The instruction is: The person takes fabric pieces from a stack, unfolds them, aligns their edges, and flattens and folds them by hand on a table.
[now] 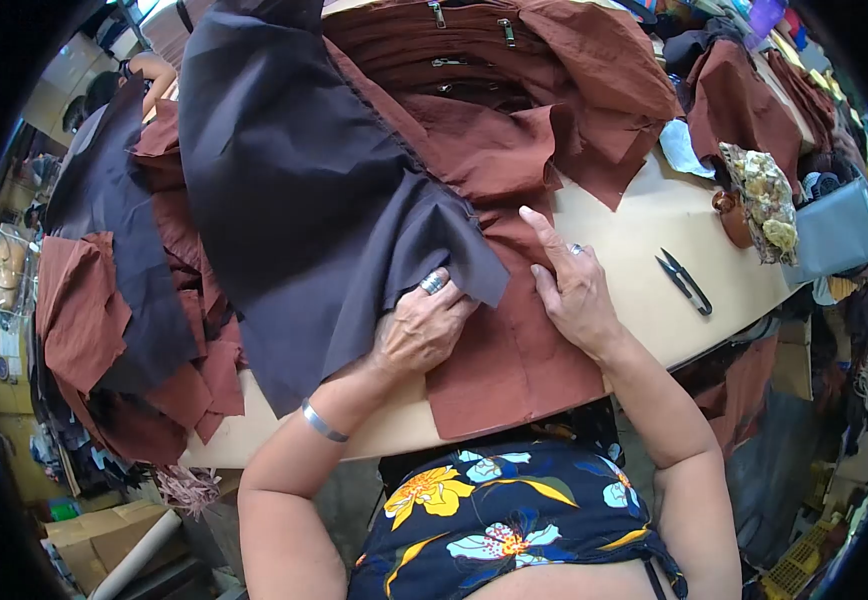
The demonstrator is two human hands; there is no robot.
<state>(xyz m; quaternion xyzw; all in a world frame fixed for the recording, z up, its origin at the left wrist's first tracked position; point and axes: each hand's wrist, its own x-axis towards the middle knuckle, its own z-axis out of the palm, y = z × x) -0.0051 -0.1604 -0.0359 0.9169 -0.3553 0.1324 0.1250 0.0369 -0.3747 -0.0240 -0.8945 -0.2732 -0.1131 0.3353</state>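
The left hand point(422, 325) curls closed on a fold of dark cloth point(284, 190), its fingertips hidden; the right hand point(576, 290) has index finger and thumb spread apart over brown cloth point(514, 375). The dark piece lies across the brown, covering part of it, and runs out of the top of view. Four zip pulls point(508, 32) show beyond. One pair of snips point(684, 282) lies right, with bare worktop point(644, 250) around it, near the front edge.

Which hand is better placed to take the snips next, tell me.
Right hand, probably: it looks open and lies nearer the snips, while the left hand holds the dark cloth.
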